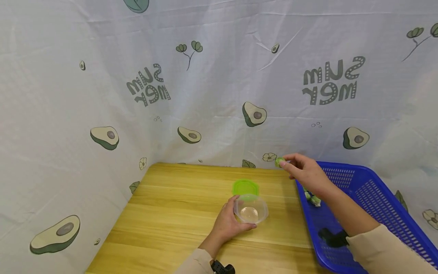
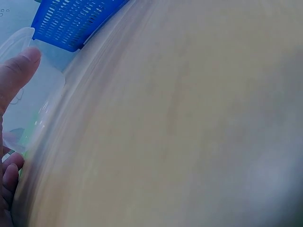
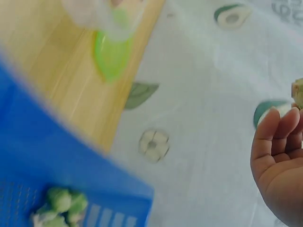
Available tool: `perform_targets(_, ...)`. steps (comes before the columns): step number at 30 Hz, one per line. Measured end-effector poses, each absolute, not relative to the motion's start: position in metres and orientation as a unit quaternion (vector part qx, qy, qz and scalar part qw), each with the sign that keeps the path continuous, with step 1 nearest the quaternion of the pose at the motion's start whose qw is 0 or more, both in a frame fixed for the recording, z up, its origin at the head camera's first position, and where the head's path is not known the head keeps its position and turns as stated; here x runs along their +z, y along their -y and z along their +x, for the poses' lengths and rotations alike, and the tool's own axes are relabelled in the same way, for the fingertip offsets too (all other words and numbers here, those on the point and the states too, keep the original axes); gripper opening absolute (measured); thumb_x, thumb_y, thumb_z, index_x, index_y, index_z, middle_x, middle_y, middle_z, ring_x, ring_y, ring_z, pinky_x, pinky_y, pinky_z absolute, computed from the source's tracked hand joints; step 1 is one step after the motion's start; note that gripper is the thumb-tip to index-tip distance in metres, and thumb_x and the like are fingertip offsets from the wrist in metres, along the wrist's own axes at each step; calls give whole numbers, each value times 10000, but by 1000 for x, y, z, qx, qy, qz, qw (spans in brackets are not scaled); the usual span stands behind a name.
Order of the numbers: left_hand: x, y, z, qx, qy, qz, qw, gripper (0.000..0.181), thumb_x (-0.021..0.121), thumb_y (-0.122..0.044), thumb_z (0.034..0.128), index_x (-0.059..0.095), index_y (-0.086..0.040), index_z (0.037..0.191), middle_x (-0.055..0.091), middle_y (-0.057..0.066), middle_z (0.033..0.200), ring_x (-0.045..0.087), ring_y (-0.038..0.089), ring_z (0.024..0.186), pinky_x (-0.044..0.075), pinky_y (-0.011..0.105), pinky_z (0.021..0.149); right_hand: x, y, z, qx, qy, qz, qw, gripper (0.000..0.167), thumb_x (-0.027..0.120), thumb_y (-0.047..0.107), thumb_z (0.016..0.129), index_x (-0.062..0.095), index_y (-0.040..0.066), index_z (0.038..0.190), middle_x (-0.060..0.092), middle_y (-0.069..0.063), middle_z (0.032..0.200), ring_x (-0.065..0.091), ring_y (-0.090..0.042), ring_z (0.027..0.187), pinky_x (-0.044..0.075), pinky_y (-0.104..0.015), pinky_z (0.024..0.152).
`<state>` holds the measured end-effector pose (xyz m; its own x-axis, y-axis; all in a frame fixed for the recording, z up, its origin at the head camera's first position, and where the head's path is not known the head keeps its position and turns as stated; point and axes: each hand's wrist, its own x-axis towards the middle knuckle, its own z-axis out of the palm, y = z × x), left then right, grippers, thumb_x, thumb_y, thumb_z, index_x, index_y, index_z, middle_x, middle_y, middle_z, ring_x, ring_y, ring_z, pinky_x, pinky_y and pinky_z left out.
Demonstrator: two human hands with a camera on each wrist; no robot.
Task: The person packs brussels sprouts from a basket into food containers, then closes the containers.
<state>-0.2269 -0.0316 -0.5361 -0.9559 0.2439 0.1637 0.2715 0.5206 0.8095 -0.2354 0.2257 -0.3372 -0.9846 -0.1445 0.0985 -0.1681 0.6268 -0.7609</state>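
Note:
My left hand [image 1: 226, 224] grips a clear plastic bowl [image 1: 251, 214] on the wooden table, thumb on the near side and fingers round the far left side. In the left wrist view the thumb overlaps the wall of the bowl [image 2: 49, 78]. My right hand [image 1: 308, 175] is raised over the far left corner of the blue basket, pinching a small Brussels sprout [image 1: 279, 162] between thumb and fingers. Only part of that sprout [image 3: 298, 93] shows in the right wrist view. Just behind the bowl lies a green lid [image 1: 245, 186], partly covered by it.
On the right stands a blue perforated basket [image 1: 374, 190]. Several Brussels sprouts [image 1: 314, 200] lie inside near its left wall, partly hidden by my right arm. A white printed curtain [image 1: 219, 95] hangs along the back and left of the table [image 1: 164, 213].

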Motion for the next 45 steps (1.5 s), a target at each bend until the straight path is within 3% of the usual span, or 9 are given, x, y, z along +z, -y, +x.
perform_targets(3,-536,32,-227,-465,872,-150,17,1095,940,-516,657,395,-160,1538,584,83,1417,566,276,1300,484,502,1074,-336,-211,-233,432,895,106,12,493,562,410,1051,570,44,1380,607,-70,995,596,-166,913,541,-278,802)
perform_targets(10,-536,33,-227,-465,873,-149,7,1090,925,-535,674,379,-181,1549,571,63,1438,553,257,1320,476,482,1090,-344,-187,-229,457,876,155,-7,379,600,317,1043,616,50,1312,595,-58,895,607,-147,851,553,-285,779)
perform_targets(16,-536,35,-226,-468,871,-148,2,1093,908,-552,688,362,-184,1561,565,73,1441,553,264,1321,475,496,1087,-357,-174,-232,468,868,161,-37,382,611,317,1037,617,50,1310,616,-48,884,616,-163,879,549,-303,797)
perform_targets(24,-536,34,-226,-466,873,-143,-1,1101,896,-556,703,342,-177,1575,548,72,1471,540,263,1336,468,499,1097,-379,-166,-243,469,867,153,-62,402,627,294,1025,617,9,1307,564,-29,797,587,-225,768,547,-370,803)
perform_targets(31,-536,35,-227,-464,873,-148,11,1095,899,-536,706,346,-165,1574,592,43,1422,546,263,1325,475,501,1085,-399,-163,-253,468,869,135,-91,428,666,304,999,616,-11,1285,537,-19,753,511,-212,681,396,-293,578)
perform_targets(45,-536,34,-227,-448,881,-154,13,1083,889,-530,726,330,-168,1580,594,41,1421,551,269,1315,489,498,1065,-427,-166,-253,415,882,156,-158,347,759,194,923,671,-6,1192,536,-26,731,487,-156,622,424,-272,552)
